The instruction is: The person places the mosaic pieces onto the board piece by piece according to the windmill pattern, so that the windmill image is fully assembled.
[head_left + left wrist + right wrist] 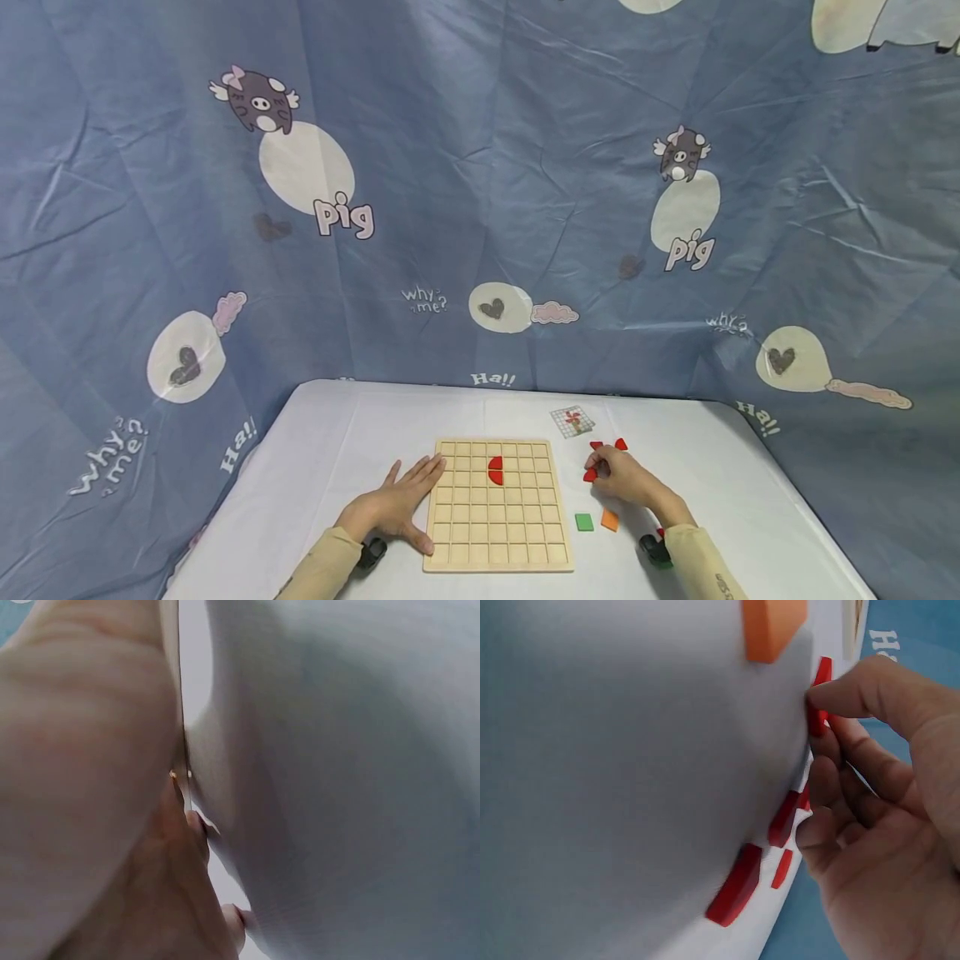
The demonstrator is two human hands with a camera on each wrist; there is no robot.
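Note:
A wooden grid board (482, 533) lies on the white table. Two red quarter-circle pieces (496, 478) sit in its cells, one above the other. At the board's left side rests my left hand (392, 507), fingers spread, thumb at the lower left edge. The left wrist view shows mostly that hand (97, 787) close up. To the right of the board, my right hand (632, 479) pinches a red quarter-circle piece (816, 720) between thumb and finger. More red pieces (621, 444) lie beside and beyond this hand; the right wrist view shows several (736, 886).
A picture card (572, 421) with a red flower pattern on a grid lies behind the right hand. Nearer are a green square (584, 522) and an orange piece (610, 520). Red and green bits show partly under the right wrist. A blue printed cloth (480, 183) hangs behind the table.

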